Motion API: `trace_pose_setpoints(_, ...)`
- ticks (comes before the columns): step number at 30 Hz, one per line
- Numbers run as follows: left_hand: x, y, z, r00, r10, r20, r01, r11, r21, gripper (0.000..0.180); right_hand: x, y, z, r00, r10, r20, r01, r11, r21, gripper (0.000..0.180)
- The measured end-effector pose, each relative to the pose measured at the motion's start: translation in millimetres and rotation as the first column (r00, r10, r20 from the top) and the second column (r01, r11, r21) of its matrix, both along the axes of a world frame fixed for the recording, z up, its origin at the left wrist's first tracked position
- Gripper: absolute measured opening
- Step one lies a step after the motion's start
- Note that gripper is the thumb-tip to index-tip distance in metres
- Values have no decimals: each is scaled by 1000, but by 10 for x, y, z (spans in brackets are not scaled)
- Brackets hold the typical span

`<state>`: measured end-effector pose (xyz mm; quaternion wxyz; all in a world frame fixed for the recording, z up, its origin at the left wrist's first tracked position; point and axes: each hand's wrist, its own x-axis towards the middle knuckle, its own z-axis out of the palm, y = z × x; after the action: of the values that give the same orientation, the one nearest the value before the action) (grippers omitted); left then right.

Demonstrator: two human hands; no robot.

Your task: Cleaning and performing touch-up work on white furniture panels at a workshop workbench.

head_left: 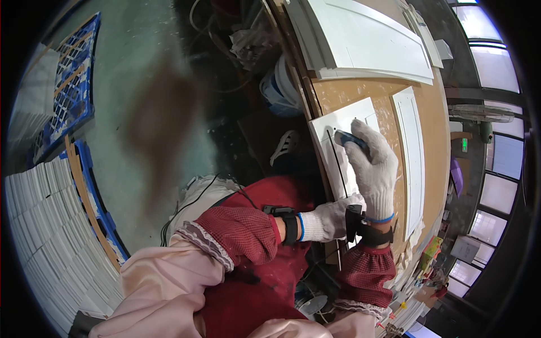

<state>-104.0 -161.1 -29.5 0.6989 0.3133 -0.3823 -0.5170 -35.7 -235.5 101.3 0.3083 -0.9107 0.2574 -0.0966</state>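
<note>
Panel, flat and white (345,163), runs lengthwise forward along the tan counter (338,94); remotely I see my white-gloved right hand (376,160) pinching a dark-blue block (355,143) toward its far end, my left hand (331,218) nearer; its grip I can't tell.

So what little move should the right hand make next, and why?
Perhaps draw the dark blue tool a little toward the body: the right hand grips it over the far end of the white panel, and more panel stretches back toward the left hand.

Beyond the hands (376,163), bare tabletop (350,91) gives narrow passage before stacked white panels (375,42).
</note>
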Motion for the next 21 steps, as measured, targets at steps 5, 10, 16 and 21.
trace_pose_setpoints(5,-315,-206,-322,907,-59,-416,-1,990,-142,29,-192,-97,-3,993,-115,-10,115,987,109,37)
trace_pose_setpoints(10,-39,-65,-79,755,153,638,-121,988,-94,32,-238,-161,-16,979,-192,-66,200,970,141,38)
trace_pose_setpoints(16,89,-13,77,492,121,862,-100,992,-82,36,-53,-160,-131,997,-65,-51,67,996,51,39)
trace_pose_setpoints(21,151,49,132,611,160,775,-152,985,-84,37,10,-143,-115,998,-14,-54,14,1000,-8,37)
